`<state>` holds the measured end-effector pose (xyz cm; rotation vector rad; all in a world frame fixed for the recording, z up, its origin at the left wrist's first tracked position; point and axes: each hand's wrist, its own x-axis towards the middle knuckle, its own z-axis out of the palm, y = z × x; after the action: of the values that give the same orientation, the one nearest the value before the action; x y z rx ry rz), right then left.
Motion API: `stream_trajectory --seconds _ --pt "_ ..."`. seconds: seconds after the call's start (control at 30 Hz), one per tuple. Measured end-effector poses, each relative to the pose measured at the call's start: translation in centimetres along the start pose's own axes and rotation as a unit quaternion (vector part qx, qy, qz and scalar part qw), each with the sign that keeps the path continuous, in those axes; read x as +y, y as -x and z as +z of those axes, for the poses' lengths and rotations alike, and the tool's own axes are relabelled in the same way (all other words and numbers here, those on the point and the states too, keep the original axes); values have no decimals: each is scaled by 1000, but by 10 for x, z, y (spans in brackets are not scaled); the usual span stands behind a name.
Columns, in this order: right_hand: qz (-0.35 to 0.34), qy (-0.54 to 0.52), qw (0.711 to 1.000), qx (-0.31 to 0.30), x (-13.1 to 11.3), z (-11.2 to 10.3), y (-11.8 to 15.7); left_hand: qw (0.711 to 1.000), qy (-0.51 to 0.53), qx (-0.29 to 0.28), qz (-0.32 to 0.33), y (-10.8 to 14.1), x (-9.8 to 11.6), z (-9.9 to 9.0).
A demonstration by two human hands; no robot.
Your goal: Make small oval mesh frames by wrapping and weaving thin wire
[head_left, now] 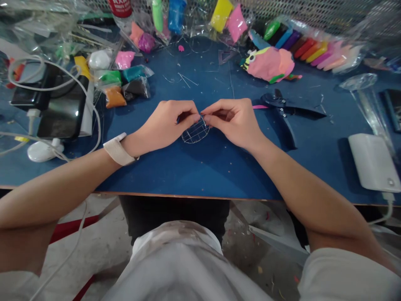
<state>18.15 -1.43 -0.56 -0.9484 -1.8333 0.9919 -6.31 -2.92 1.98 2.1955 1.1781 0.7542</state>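
Note:
Near the middle of the blue table, a small round wire mesh with crossing wires hangs between my two hands. My left hand pinches its upper left edge between thumb and fingers. At the upper right edge, my right hand is closed in a pinch on the wire, its fingertips almost touching the left ones. My fingertips hide the top of the mesh. Blue-black pliers lie to the right of my right hand, with a pink strip partly behind that hand.
A pink clay figure lies behind the pliers. Bagged coloured clay, a black power bank and looping white cable are at left. A white device sits at right. Loose wires lie behind my hands; the table edge is near me.

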Motion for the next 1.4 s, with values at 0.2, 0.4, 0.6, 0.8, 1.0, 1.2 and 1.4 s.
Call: stream_trajectory --seconds 0.2,0.4,0.6,0.8,1.0,1.2,1.4 --pt "49 -34 998 -37 -2 -5 -2 999 7 -45 -1 -3 3 -10" --pt "92 -88 990 -59 4 -6 -5 998 47 -51 -7 -5 -4 -9" --pt "84 -73 992 -62 8 -7 -5 989 129 -60 -43 -6 -10 -6" --pt "76 -49 994 -64 6 -7 -4 989 133 -56 -44 -6 -12 -4" --pt "58 -37 996 -62 3 -6 -1 988 139 -48 -40 -5 -11 -1" --pt "52 -70 995 -48 5 -1 1 988 145 -44 -36 -2 -9 -2" --pt "54 -87 994 -28 6 -3 -2 957 260 -118 -50 -6 -16 -10"
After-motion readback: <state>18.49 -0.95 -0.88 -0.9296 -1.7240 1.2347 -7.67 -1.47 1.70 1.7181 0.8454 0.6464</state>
